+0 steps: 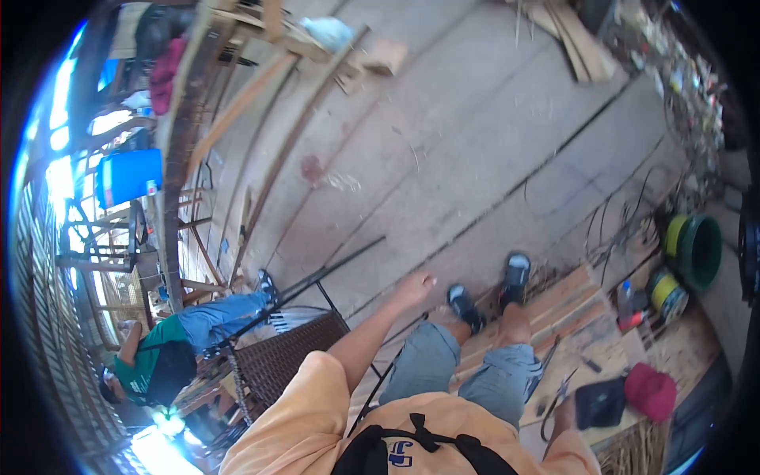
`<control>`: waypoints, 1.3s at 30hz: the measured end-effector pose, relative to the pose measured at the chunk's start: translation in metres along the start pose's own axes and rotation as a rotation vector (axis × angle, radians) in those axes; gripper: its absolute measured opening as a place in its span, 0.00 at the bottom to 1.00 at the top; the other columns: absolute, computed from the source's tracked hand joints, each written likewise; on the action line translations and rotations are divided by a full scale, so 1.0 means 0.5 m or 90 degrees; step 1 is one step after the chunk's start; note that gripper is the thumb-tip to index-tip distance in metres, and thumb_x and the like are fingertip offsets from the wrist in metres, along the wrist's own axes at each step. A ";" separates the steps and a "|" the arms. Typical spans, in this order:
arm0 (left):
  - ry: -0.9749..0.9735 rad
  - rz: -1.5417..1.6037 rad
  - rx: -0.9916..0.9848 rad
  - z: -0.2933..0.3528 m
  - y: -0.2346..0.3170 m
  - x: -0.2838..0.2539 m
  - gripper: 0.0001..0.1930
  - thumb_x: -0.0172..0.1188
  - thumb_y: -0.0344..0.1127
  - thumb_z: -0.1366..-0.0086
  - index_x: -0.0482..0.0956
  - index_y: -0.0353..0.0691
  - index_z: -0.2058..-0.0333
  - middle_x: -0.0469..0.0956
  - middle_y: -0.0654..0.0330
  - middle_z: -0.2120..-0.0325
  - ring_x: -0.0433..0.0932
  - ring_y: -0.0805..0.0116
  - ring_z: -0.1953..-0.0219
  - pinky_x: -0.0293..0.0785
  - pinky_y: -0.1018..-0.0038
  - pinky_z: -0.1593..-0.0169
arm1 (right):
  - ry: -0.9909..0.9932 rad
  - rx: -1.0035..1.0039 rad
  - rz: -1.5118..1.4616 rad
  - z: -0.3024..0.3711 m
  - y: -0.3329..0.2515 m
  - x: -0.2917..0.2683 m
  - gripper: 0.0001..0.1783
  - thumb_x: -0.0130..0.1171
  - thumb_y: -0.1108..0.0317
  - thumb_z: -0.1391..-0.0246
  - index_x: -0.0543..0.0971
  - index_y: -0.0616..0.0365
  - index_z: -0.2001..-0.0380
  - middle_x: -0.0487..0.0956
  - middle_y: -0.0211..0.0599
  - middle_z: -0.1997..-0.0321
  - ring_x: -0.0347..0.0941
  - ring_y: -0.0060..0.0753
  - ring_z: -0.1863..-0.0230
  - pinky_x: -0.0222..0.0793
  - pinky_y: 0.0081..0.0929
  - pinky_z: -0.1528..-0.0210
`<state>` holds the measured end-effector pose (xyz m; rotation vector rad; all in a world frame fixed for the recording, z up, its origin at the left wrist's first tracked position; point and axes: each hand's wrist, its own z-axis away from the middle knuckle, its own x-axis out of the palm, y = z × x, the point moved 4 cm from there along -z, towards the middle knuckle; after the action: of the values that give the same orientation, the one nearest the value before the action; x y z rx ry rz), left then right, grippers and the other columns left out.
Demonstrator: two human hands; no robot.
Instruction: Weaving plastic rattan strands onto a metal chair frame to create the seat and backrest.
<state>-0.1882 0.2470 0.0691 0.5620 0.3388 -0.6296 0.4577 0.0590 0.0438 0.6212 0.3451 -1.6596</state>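
On the wooden board, a slim dark tool lies just beyond the right hand; its finger spread, I cannot tell. Left hand: fingers curled over floor, pinch unclear.

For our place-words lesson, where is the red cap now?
In the head view, the red cap lies lower right, beside the flat black item, to the right of the right hand.

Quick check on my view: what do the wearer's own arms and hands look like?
The left sleeve is loose, plain light orange and short, ending around the elbow; the left forearm below it is bare. The right sleeve is the same colour. The left hand shows no glove; finer detail on the right hand is too blurred.
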 end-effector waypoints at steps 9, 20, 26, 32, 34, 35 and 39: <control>0.154 0.098 0.024 0.187 0.037 -0.170 0.17 0.49 0.43 0.40 0.76 0.36 0.62 0.76 0.47 0.65 0.74 0.49 0.60 0.69 0.62 0.55 | -0.470 0.084 -0.582 0.011 -0.290 -0.436 0.09 0.61 0.64 0.54 0.71 0.54 0.74 0.63 0.28 0.88 0.62 0.26 0.89 0.56 0.24 0.88; 0.517 0.310 0.102 0.110 0.131 -0.871 0.15 0.51 0.39 0.37 0.74 0.34 0.58 0.78 0.54 0.64 0.75 0.69 0.60 0.69 0.72 0.54 | -0.260 -0.117 -0.357 -0.070 -0.743 -0.660 0.25 0.59 0.53 0.56 0.77 0.60 0.58 0.79 0.40 0.64 0.74 0.36 0.61 0.68 0.33 0.59; 0.756 0.334 0.188 0.153 0.131 -1.315 0.11 0.52 0.35 0.40 0.75 0.35 0.61 0.77 0.49 0.67 0.77 0.56 0.64 0.71 0.69 0.59 | -0.027 -0.207 -0.054 -0.119 -0.956 -0.786 0.17 0.55 0.56 0.56 0.79 0.58 0.67 0.77 0.50 0.74 0.75 0.49 0.68 0.69 0.40 0.64; 0.892 0.240 0.223 0.183 0.182 -1.613 0.10 0.54 0.32 0.41 0.75 0.35 0.62 0.76 0.49 0.67 0.77 0.59 0.64 0.71 0.70 0.61 | 0.025 -0.234 -0.239 -0.032 -1.262 -1.035 0.24 0.53 0.53 0.56 0.77 0.70 0.74 0.76 0.54 0.79 0.74 0.52 0.75 0.67 0.42 0.70; 0.995 0.173 0.238 0.164 0.212 -1.690 0.10 0.53 0.32 0.41 0.76 0.36 0.62 0.77 0.50 0.68 0.77 0.58 0.64 0.71 0.70 0.61 | 0.067 -0.312 -0.150 -0.085 -1.306 -1.072 0.21 0.51 0.57 0.56 0.75 0.71 0.78 0.73 0.64 0.78 0.71 0.65 0.71 0.64 0.49 0.67; 1.031 0.154 0.218 0.148 0.217 -1.728 0.09 0.53 0.32 0.41 0.76 0.36 0.62 0.77 0.49 0.67 0.77 0.55 0.63 0.71 0.69 0.60 | 0.049 -0.320 -0.131 -0.146 -1.313 -1.082 0.21 0.51 0.57 0.55 0.76 0.71 0.78 0.73 0.65 0.76 0.71 0.66 0.69 0.64 0.50 0.66; 1.099 0.120 0.119 0.063 0.193 -1.844 0.09 0.51 0.33 0.40 0.74 0.37 0.63 0.76 0.47 0.68 0.74 0.47 0.62 0.70 0.62 0.58 | 0.032 -0.410 -0.125 -0.274 -1.379 -1.213 0.20 0.53 0.60 0.55 0.75 0.73 0.77 0.75 0.62 0.77 0.73 0.61 0.71 0.65 0.49 0.67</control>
<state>-0.8252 0.7149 0.5550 1.2135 1.8206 0.1757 -0.1341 0.7569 0.2007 0.1457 0.9537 -1.5941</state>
